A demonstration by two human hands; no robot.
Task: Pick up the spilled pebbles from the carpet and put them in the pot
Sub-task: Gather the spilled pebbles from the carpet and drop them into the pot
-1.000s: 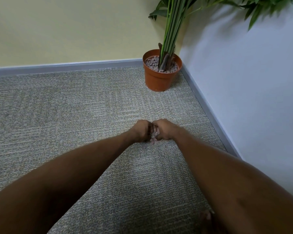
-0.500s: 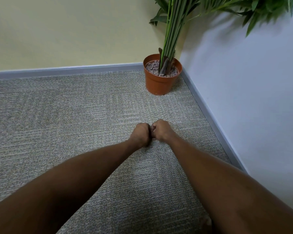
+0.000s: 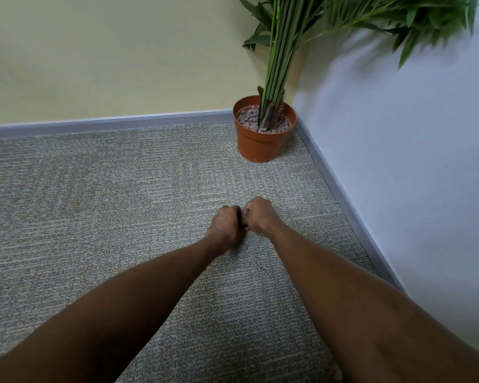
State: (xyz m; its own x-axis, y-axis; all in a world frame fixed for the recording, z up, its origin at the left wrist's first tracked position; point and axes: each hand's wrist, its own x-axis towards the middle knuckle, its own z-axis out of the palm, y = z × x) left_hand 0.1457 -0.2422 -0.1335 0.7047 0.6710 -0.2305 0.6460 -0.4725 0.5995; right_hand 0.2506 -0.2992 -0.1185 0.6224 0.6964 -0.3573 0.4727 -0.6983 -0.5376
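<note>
Carpet (image 3: 122,203) underlies both hands: left hand (image 3: 225,227) and right hand (image 3: 257,214) fisted, touching; grip contents hidden.

two hands (image 3: 241,222), one pot (image 3: 262,142), one plant (image 3: 277,56), one loose pebble (image 3: 244,247)

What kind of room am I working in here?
Likely an office or similar indoor room, in a corner: woven carpet, metal skirting along painted walls, and a potted plant in an orange pot.

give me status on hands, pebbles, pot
Left hand and right hand curled together on carpet. One pebble visible beside them. Pot upright, path clear.
</note>
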